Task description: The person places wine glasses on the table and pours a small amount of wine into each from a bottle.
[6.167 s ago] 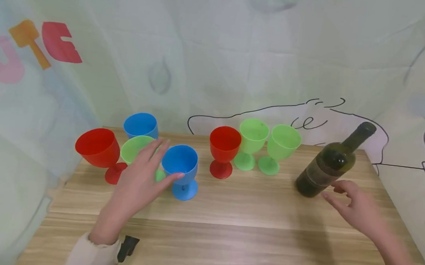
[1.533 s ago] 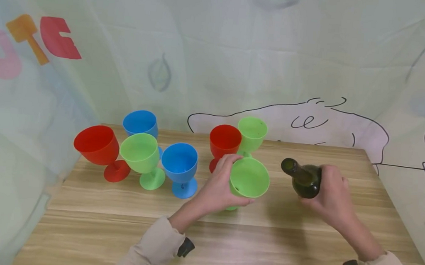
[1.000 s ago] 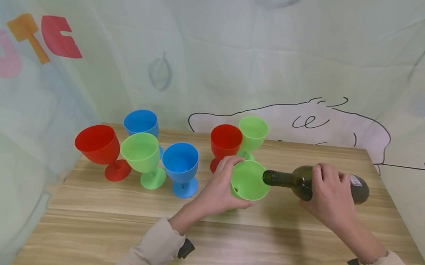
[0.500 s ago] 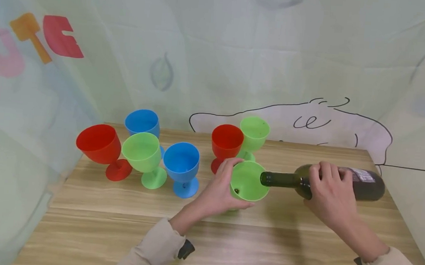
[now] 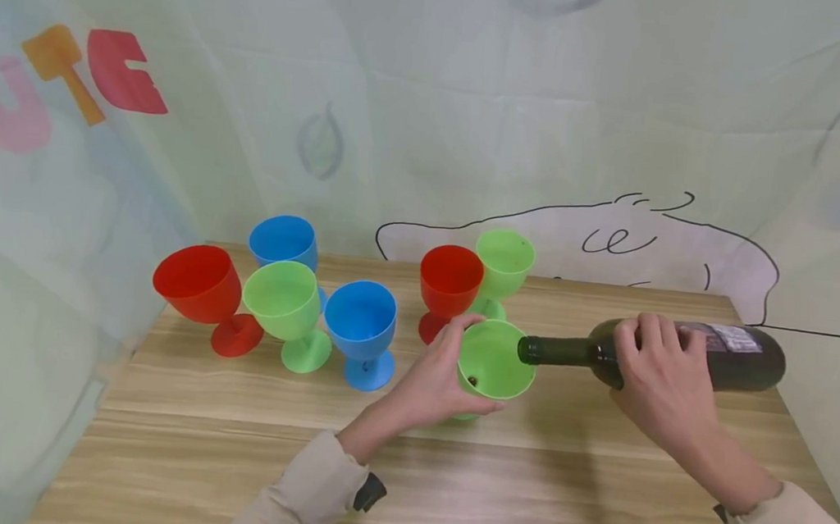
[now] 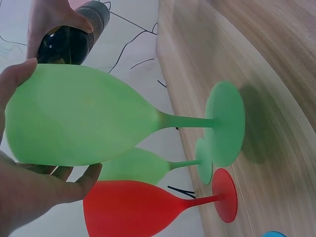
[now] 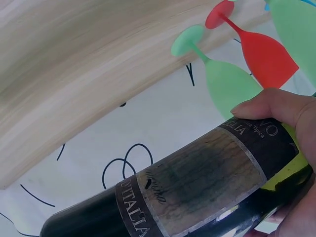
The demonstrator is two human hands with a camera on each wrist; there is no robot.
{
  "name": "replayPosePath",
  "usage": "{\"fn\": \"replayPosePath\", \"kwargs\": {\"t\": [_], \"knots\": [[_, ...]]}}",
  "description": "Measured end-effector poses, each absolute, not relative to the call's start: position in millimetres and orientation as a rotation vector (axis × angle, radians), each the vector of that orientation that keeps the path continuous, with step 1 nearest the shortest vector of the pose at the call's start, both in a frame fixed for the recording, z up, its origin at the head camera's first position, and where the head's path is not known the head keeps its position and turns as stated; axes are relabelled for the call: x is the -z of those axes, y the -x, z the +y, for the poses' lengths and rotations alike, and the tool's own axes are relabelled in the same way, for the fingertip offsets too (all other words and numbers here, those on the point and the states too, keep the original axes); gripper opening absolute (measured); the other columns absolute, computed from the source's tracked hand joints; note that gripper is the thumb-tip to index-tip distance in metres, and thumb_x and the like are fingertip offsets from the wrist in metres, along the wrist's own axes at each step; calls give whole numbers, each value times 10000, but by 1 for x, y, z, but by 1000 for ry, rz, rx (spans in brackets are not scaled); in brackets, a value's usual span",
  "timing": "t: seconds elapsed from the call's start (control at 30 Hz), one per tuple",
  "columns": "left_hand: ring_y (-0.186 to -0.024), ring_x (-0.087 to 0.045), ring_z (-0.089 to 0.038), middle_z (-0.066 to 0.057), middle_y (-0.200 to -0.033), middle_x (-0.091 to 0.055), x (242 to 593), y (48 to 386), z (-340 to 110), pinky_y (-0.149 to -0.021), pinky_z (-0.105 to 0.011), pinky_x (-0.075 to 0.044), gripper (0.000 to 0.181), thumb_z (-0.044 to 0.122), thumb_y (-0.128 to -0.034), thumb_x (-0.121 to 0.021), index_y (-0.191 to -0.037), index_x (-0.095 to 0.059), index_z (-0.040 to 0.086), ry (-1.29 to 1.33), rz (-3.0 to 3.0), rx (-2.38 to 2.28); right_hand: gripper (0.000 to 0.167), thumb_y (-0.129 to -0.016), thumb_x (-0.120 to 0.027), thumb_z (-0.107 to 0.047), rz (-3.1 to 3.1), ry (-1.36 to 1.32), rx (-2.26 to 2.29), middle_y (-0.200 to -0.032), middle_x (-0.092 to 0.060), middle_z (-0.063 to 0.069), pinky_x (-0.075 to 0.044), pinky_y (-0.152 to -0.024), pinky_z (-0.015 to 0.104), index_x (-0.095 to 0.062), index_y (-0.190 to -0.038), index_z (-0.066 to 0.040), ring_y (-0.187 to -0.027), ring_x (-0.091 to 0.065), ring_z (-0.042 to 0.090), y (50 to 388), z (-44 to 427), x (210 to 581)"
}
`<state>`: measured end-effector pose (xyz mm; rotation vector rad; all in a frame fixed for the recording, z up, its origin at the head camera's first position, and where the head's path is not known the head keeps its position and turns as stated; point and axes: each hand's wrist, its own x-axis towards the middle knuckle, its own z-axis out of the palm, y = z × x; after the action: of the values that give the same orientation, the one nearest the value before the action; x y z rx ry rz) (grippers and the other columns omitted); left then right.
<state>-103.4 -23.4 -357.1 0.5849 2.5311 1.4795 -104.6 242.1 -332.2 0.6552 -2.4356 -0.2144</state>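
My left hand [image 5: 428, 386] grips the bowl of a light green goblet [image 5: 497, 365], thumb and fingers round its sides. In the left wrist view the foot of this green goblet [image 6: 224, 124] hangs a little off the wood, its shadow beside it. A small dark speck shows inside the bowl. My right hand [image 5: 665, 384] holds a dark green wine bottle [image 5: 742, 357] round its body, almost level, the neck pointing left. The bottle's mouth sits at the goblet's right rim. A printed label [image 7: 202, 177] faces the right wrist camera. No liquid is visible.
Behind the held goblet stand a red goblet [image 5: 450, 281] and another green goblet [image 5: 504, 264]. Further left are a red goblet [image 5: 197, 286], a green goblet [image 5: 282, 300] and two blue goblets [image 5: 360, 323]. A printed curtain [image 5: 430, 131] hangs behind the wooden table [image 5: 263, 463].
My left hand has left the left-hand goblets and taken the rightmost green goblet, bringing it nearer. The right hand has gripped the bottle and swung it from upright to nearly level, neck leftward.
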Motion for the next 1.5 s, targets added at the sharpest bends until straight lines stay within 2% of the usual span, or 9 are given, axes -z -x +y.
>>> {"fn": "replayPosePath", "kwargs": {"t": [0.63,1.1,1.5], "knots": [[-1128,-432,-231,-71,-1258,-417,357,103,-22,-811,-361,-478,911,244,-645,-823,-1350,-266,99,-620,2545,-1469,697,-453,-849,-218,-2505,-674,321,-836,-472,235,-384,-657,539,-425,-935,52,-796,-483,391,103,244,320],[-1130,-434,-232,-71,-1261,-420,357,104,-21,-807,-356,-481,911,224,-644,-823,-1353,-261,114,-617,2546,-1448,659,-479,-825,-183,-2523,-692,382,-852,-478,241,-388,-668,549,-429,-951,51,-807,-487,397,103,245,314],[-1119,-441,-221,-64,-1249,-431,360,104,-21,-812,-343,-479,902,214,-644,-822,-1348,-267,118,-623,2540,-1456,587,-518,-796,-122,-2483,-736,371,-823,-462,226,-385,-628,547,-423,-938,47,-774,-475,391,103,246,313]]}}
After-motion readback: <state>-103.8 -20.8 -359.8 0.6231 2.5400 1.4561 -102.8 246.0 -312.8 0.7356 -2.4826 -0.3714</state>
